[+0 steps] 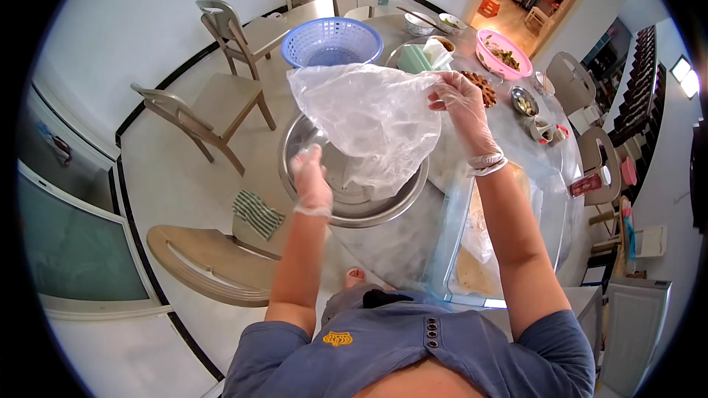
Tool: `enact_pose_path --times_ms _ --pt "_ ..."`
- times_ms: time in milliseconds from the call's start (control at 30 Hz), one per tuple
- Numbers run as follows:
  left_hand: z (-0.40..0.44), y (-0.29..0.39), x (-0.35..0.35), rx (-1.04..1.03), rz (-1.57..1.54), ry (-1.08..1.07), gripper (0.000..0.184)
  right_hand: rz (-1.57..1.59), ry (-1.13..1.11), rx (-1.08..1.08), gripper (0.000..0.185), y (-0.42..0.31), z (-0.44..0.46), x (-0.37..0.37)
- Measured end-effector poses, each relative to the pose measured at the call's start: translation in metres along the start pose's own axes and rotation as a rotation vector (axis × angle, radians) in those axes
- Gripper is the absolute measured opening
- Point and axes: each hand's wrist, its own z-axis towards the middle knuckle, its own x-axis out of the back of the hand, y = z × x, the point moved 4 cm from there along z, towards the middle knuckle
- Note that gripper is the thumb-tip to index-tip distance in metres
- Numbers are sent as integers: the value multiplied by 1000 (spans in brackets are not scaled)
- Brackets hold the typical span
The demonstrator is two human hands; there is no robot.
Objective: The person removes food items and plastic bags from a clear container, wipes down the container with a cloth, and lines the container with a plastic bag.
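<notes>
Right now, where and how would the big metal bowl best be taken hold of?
Probably by the rim at its left and right, one grip on each, coming from the wearer's side. The metal bowl is wide, round and mouth up, which favours a balanced hold; the plastic bag hides its far edge, while much of the near rim shows.

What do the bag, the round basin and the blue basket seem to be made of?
Bag: probably thin, glossy plastic film; it looks crinkled and translucent. Round basin: looks like polished metal, perhaps steel, from its grey, reflective rim. Blue basket: likely moulded plastic, evenly coloured, with regular small holes.
</notes>
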Motion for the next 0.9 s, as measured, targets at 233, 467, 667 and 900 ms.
enact_pose_path --times_ms 233,467,667,900 --pt "-46 -55 -27 674 -165 -232 28 80 55 -23 17 4 -10 -13" --pt "19 -71 3 -92 180 -158 4 84 231 -11 17 -1 0 12" --pt "27 -26 3 -631 912 -186 6 193 264 4 17 5 9 39" --pt "16 1 -10 -393 1405 -356 18 171 -9 80 18 1 4 15"
